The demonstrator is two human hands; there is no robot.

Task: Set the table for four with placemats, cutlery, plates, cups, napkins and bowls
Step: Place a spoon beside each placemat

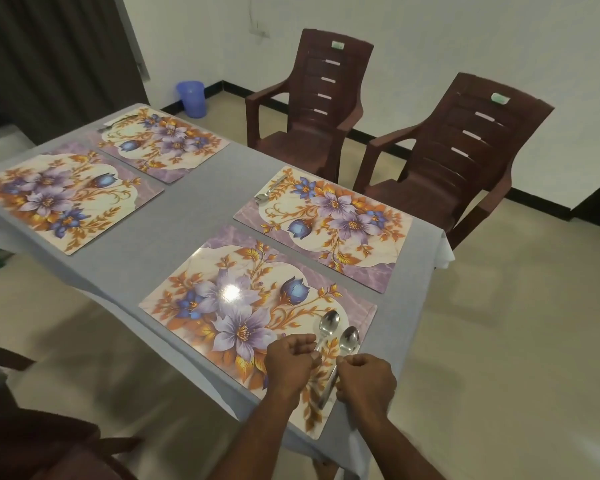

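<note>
Two steel spoons [338, 336] lie on the nearest of four floral placemats [243, 306] on the grey-clothed surface [194, 209], handles half hidden by the left hand [290, 363] and right hand [366, 381], whose curled fingers pinch them.

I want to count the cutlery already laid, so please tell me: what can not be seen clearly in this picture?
- Handles of the two spoons on the near placemat: head view, partly covered by the left hand and right hand.
- Cutlery at the far placemat: too small and dark to tell its kind.
- Cutlery on the placemat by the chairs: small; how many pieces is unclear.
</note>
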